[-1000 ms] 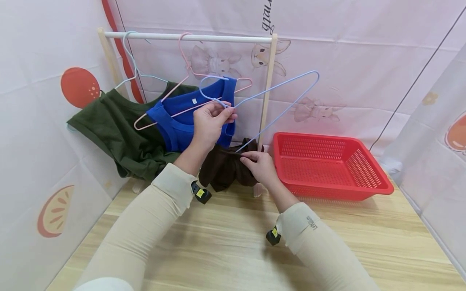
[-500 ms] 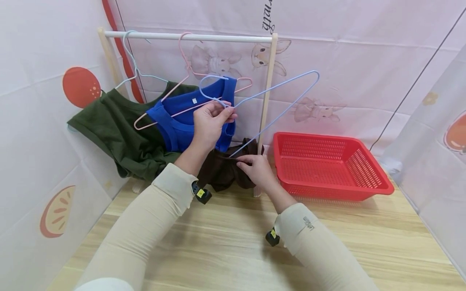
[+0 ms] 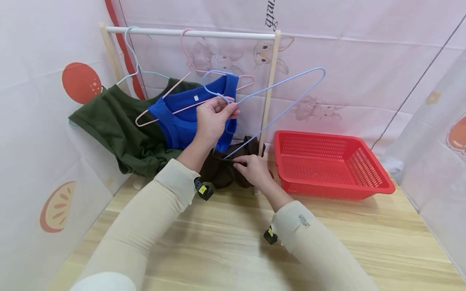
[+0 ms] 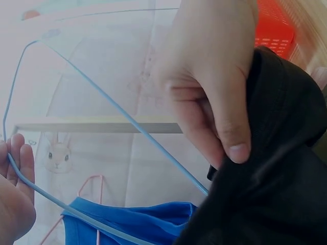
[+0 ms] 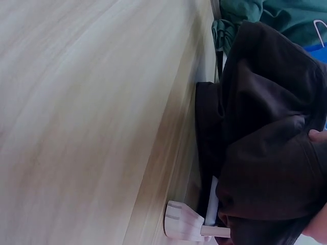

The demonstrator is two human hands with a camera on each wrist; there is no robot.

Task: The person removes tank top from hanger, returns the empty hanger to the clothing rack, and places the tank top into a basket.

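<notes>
Threading seems in hand: left grip (image 3: pixel 214 118) pinches the hanger (image 3: pixel 291 104), right grip (image 3: pixel 254 169) the garment (image 3: pixel 216 173) by its edge, beside the post (image 3: pixel 275 52); next move likely calls for easing its opening over the hanger.

One corner of the blue hanger (image 3: pixel 291 106) just vanishes into the brown garment (image 3: pixel 218 173) near the tabletop's (image 3: pixel 218 242) back edge, and no clue how deep it goes, since the right hand (image 3: pixel 251 167) covers part of that cloth. Toward the back left corner the green top (image 3: pixel 123 117) hides most of the rack's (image 3: pixel 272 81) left leg, the white label (image 3: pixel 196 98) is too tiny to read and the sleeve print (image 3: pixel 303 220) is a smudge. Tabletop's front edge gets cropped in the head view, and the left wrist cam chops off the left hand (image 4: pixel 15 194).
</notes>
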